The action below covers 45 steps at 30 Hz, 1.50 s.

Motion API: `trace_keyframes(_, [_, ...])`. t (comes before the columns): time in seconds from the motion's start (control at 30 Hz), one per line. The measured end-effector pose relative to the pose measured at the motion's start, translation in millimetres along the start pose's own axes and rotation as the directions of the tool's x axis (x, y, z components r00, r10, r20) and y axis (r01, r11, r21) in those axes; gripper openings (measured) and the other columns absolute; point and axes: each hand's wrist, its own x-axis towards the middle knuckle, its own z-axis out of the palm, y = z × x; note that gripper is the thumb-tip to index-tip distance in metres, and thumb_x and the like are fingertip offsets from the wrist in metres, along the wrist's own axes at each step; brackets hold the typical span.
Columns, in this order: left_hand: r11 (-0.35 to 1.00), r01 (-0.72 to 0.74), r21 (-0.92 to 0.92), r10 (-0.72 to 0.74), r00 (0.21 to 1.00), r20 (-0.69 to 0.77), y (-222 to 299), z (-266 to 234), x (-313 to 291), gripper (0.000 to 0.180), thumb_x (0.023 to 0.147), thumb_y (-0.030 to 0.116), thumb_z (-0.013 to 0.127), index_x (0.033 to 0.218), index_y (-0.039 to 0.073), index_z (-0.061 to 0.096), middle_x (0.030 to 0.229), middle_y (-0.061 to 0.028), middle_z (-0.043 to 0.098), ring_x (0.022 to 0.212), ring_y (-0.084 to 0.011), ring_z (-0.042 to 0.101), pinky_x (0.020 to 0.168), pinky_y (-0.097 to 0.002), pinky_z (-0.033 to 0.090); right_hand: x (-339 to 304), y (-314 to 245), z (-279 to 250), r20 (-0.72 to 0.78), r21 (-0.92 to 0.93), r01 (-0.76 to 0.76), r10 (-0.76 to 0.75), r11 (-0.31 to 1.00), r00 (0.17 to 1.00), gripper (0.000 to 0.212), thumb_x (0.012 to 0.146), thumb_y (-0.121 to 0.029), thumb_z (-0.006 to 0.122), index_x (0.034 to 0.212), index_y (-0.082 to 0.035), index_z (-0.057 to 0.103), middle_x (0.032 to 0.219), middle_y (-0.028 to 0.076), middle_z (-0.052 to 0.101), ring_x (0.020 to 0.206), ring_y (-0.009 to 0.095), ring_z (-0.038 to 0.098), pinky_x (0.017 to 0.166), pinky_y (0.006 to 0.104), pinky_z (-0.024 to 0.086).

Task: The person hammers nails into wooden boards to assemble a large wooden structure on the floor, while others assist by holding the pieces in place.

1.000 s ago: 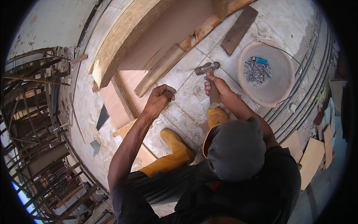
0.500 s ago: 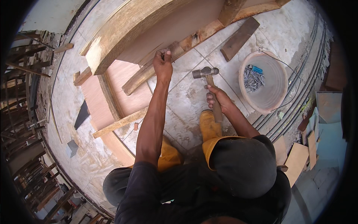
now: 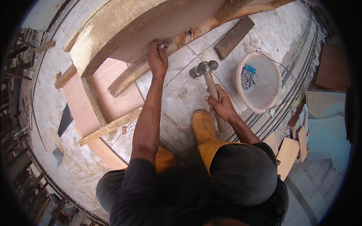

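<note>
My right hand (image 3: 221,102) is wrapped round the wooden handle of a ball-peen hammer (image 3: 209,81), whose metal head points up and away from me above the tiled floor. Ahead and to the left, the fingers of my left hand (image 3: 158,62) are pinched together at a wooden batten (image 3: 174,46) along the edge of a panelled wooden frame (image 3: 132,35). Whatever those fingers hold is too small and too hidden to make out. Right of the hammer stands a whitish plastic bucket (image 3: 272,98) with loose nails (image 3: 247,80) and a small blue item in it.
A dark wood offcut (image 3: 234,37) lies on the floor beyond the hammer. Several black cables (image 3: 298,88) run past the bucket. Plywood with battens (image 3: 75,101) lies at the left, board scraps (image 3: 288,154) at the right. My yellow boots (image 3: 203,130) are below the hammer.
The whole view has shifted, so most things sit further left. The hammer head has turned and its grip is slightly rolled in my right hand. My left hand stays pinched at the batten.
</note>
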Motion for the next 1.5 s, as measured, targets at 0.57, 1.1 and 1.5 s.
trace_keyframes(0.57, [0.983,-0.142,0.115,0.14,0.99,0.025,-10.3,5.7,3.9,0.017,0.091,-0.003,0.058,0.107,0.001,0.061,0.101,-0.0232,0.065,0.089,-0.0423,0.063,0.078,-0.0447,0.05,-33.3,14.8,-8.2,0.023,0.144,0.095,-0.099,0.985,0.995,0.038,0.091,-0.003,0.057,0.127,-0.006,0.046,0.069,0.003,0.048,0.046,0.012,0.045,0.045,0.0279,0.039])
trace_keyframes(1.1, [0.937,-0.313,0.154,0.305,0.95,0.072,-16.5,5.3,6.9,0.012,0.085,-0.005,0.061,0.096,0.001,0.062,0.091,-0.019,0.061,0.085,-0.0405,0.06,0.075,-0.0453,0.049,-7.8,-27.7,7.4,0.034,-0.432,0.339,-0.361,0.836,0.932,0.036,0.106,-0.03,0.049,0.128,-0.002,0.044,0.061,0.015,0.056,0.055,0.033,0.059,0.054,0.0423,0.044])
trace_keyframes(1.5, [0.896,-0.398,0.196,0.397,0.917,0.045,-30.2,1.9,4.3,0.013,0.087,-0.001,0.063,0.099,0.002,0.064,0.095,-0.0176,0.063,0.087,-0.0385,0.063,0.076,-0.0441,0.05,29.3,-84.4,39.2,0.015,-0.627,0.519,-0.657,0.581,0.754,0.03,0.102,-0.025,0.055,0.12,-0.003,0.045,0.065,0.025,0.062,0.062,0.048,0.063,0.054,0.0529,0.046])
